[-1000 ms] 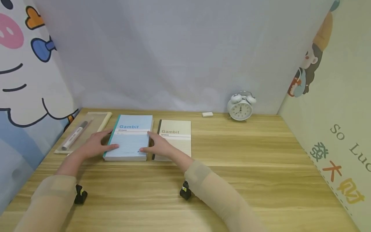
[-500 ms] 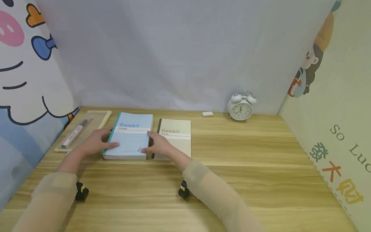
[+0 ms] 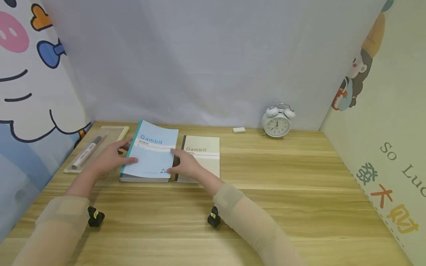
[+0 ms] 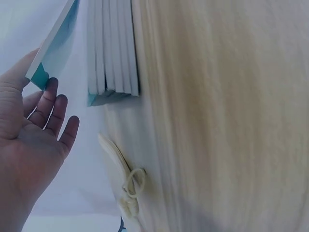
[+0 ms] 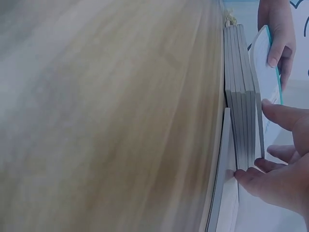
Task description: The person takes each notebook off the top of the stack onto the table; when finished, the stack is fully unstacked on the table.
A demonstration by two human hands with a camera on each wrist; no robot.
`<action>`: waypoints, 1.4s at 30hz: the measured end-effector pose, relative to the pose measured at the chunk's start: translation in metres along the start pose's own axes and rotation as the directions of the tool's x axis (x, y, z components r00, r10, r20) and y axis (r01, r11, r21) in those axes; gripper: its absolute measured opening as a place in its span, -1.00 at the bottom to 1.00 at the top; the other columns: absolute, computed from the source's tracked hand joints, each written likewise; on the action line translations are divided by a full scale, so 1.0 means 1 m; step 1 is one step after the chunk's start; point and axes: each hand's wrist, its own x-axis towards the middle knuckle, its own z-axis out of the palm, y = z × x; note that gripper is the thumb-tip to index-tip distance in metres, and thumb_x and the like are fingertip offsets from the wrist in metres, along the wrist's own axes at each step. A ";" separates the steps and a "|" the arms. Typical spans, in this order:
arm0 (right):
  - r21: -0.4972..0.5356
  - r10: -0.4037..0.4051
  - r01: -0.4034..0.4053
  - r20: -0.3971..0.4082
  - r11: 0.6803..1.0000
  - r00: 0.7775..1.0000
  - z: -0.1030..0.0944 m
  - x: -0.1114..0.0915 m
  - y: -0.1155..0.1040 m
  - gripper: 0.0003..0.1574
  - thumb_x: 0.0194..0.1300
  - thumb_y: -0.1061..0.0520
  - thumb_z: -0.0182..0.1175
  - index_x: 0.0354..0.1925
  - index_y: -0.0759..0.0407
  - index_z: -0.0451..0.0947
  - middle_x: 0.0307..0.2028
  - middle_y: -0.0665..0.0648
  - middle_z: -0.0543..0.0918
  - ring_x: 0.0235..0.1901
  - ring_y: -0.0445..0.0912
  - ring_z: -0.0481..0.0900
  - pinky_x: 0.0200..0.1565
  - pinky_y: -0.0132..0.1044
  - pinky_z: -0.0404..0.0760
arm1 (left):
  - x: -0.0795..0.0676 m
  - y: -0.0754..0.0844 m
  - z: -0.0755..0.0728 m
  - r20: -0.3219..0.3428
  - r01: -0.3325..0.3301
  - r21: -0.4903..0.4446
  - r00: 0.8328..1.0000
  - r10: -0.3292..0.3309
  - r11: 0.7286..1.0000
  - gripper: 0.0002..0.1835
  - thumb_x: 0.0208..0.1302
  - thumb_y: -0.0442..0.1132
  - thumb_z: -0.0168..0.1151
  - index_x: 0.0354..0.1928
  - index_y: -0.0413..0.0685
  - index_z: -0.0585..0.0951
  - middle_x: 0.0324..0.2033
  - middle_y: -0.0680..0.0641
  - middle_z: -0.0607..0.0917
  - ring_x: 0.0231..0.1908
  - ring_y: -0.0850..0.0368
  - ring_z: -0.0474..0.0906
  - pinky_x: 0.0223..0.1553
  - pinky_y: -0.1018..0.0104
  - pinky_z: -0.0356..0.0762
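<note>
A blue "Gambit" notebook (image 3: 151, 153) tops a stack of several notebooks (image 3: 143, 179) on the wooden desk (image 3: 266, 192). Its far end is tilted up off the stack (image 4: 113, 48). My left hand (image 3: 111, 157) grips its left edge, thumb on the cover and fingers under it (image 4: 46, 104). My right hand (image 3: 184, 166) pinches the right edge, thumb on top (image 5: 285, 113). The right wrist view shows the lifted notebook (image 5: 268, 67) apart from the stack (image 5: 239, 96).
A beige "Gambit" notebook (image 3: 203, 157) lies flat right of the stack, touching my right hand. A clear pouch with a pen (image 3: 93, 147) lies at the left. A white eraser (image 3: 239, 129) and an alarm clock (image 3: 277, 122) stand at the back. Panels wall three sides.
The blue notebook's far end has risen off the stack and tilted toward me. Both hands stayed on its edges, the left one moving slightly farther along the spine.
</note>
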 end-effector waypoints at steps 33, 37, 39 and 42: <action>0.191 0.006 0.033 -0.199 0.981 0.980 -0.065 -0.032 0.027 -0.13 0.11 0.21 0.37 0.35 0.11 0.27 0.25 0.13 0.39 0.00 -0.01 0.53 -0.14 -0.31 0.58 | 0.020 0.072 0.013 -0.077 -0.144 0.006 0.987 0.144 0.990 -0.03 0.08 -0.20 0.42 0.44 -0.21 0.07 -0.07 -0.24 0.53 -0.04 -0.11 0.43 0.09 -0.09 0.35; 0.182 0.004 0.035 -0.213 0.983 0.977 -0.074 -0.038 0.030 -0.13 0.10 0.20 0.38 0.35 0.09 0.28 0.19 0.15 0.42 -0.02 -0.01 0.52 -0.21 -0.32 0.56 | 0.021 0.080 0.016 -0.073 -0.165 0.020 0.983 0.166 0.986 -0.06 0.08 -0.19 0.41 0.43 -0.24 0.09 -0.09 -0.22 0.55 -0.05 -0.09 0.45 0.07 -0.06 0.38; 0.183 0.010 0.031 -0.218 0.983 0.976 -0.079 -0.042 0.032 -0.13 0.10 0.19 0.38 0.35 0.07 0.28 0.17 0.14 0.43 -0.02 -0.02 0.52 -0.23 -0.31 0.55 | 0.021 0.084 0.017 -0.055 -0.165 0.023 0.985 0.166 0.986 -0.07 0.12 -0.17 0.38 0.43 -0.24 0.09 -0.07 -0.22 0.54 -0.03 -0.10 0.44 0.07 -0.06 0.39; 0.203 0.024 0.021 -0.218 0.979 0.976 -0.087 -0.049 0.036 -0.14 0.11 0.17 0.37 0.36 0.03 0.28 0.16 0.09 0.44 0.00 -0.04 0.50 -0.22 -0.29 0.55 | 0.021 0.091 0.019 -0.023 -0.170 -0.005 0.985 0.170 0.985 -0.11 0.16 -0.15 0.34 0.43 -0.23 0.08 -0.03 -0.23 0.52 0.02 -0.11 0.41 0.09 -0.07 0.36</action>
